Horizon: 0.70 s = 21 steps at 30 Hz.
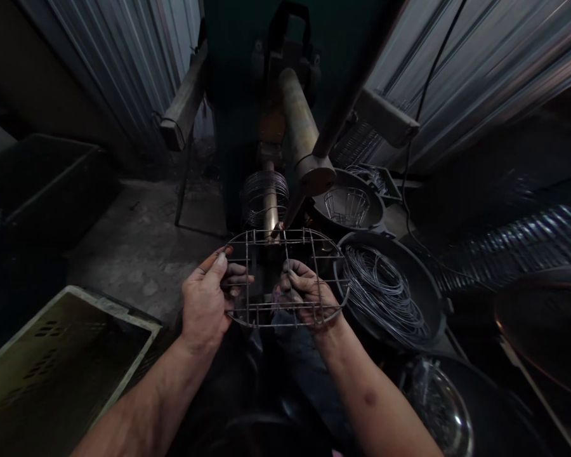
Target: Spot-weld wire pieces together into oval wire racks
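Note:
A round wire rack (248, 279) with crossing bars is held up before me, its far rim close to the tip of a metal machine's electrode arm (271, 209). My left hand (209, 285) is closed on the rack's left rim, with the thumb on top and the fingers passing under the wires. Through the rack's openings my right hand (307, 289) shows; its thumb and fingers pinch a short upright wire (287, 254) in the middle. The lower end of that wire is hidden in the fingers.
A coil of wire rings (254, 190) hangs round the lower arm. Thick upper cylinder (299, 120) juts toward me. On the right stand a pan of wire rings (385, 292) and a pan holding a wire basket (346, 206). A yellow crate (71, 298) sits at left.

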Each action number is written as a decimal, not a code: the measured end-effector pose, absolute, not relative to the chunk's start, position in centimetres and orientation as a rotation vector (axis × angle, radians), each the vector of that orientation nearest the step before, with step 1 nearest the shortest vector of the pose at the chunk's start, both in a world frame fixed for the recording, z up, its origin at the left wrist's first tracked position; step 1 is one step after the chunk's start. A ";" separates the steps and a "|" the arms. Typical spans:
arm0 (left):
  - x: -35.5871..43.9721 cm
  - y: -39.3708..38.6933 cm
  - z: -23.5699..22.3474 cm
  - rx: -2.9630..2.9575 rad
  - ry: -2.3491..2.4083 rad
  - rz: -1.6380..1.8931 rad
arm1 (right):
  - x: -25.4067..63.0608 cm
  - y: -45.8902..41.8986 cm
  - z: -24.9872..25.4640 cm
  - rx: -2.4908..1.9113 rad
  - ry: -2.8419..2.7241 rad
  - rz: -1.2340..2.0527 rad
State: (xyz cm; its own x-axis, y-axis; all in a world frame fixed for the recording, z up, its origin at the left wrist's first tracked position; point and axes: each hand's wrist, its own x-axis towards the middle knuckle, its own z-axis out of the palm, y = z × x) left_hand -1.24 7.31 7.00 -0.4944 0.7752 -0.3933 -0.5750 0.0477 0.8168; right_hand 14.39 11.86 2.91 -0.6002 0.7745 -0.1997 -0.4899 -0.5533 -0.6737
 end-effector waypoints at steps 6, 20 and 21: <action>-1.4 7.5 6.9 0.239 1.274 1.645 | 14.3 12.1 3.1 -0.631 -0.725 2.181; -1.5 7.6 7.8 0.364 1.378 1.653 | 13.7 12.5 4.3 -0.618 -0.663 2.175; -1.6 7.5 7.9 0.380 1.369 1.642 | 13.6 12.6 4.4 -0.614 -0.664 2.173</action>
State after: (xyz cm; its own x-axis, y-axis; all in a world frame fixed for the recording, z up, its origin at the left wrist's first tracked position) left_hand -1.57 7.50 7.86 -0.5173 0.7965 -0.3131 -0.4510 0.0572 0.8907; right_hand 13.64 12.58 4.44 -0.5893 0.7801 -0.2104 -0.5290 -0.5694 -0.6293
